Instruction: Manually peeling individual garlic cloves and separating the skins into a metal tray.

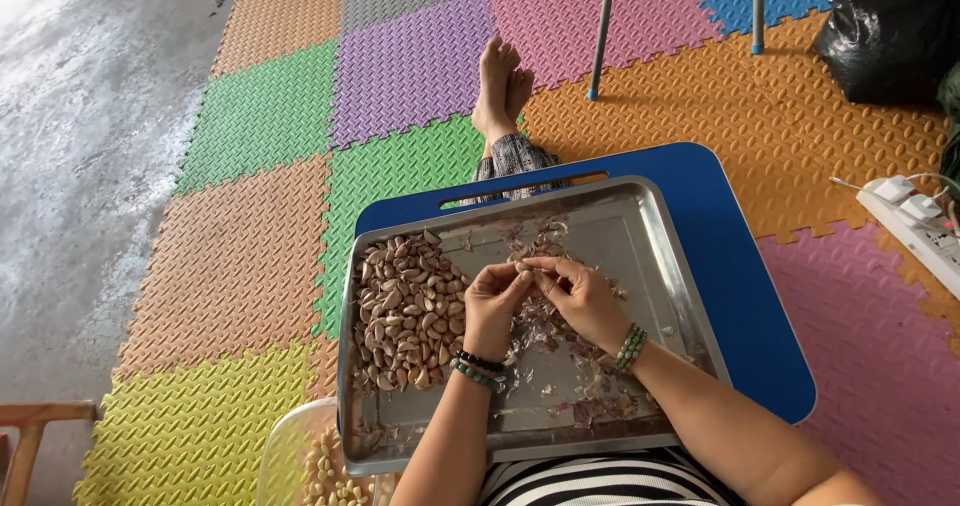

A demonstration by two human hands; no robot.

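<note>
Both hands meet over the tray (660, 256) — left hand (493, 301) and right hand (580, 296) pinching one garlic clove (521, 266) between fingertips, mid-peel. Unpeeled cloves (405, 311) lie heaped at tray left, skins (560, 351) scattered beneath — judged next: strip the remaining skin with a firm pinch.

Garlic cloves (408, 311) in tray (655, 256) left

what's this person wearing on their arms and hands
Both forearms are bare, with no sleeves or gloves. The left hand has two bead bracelets at its wrist, one black and one green. The right hand has a bracelet of pale green and white beads. No rings can be made out.
</note>
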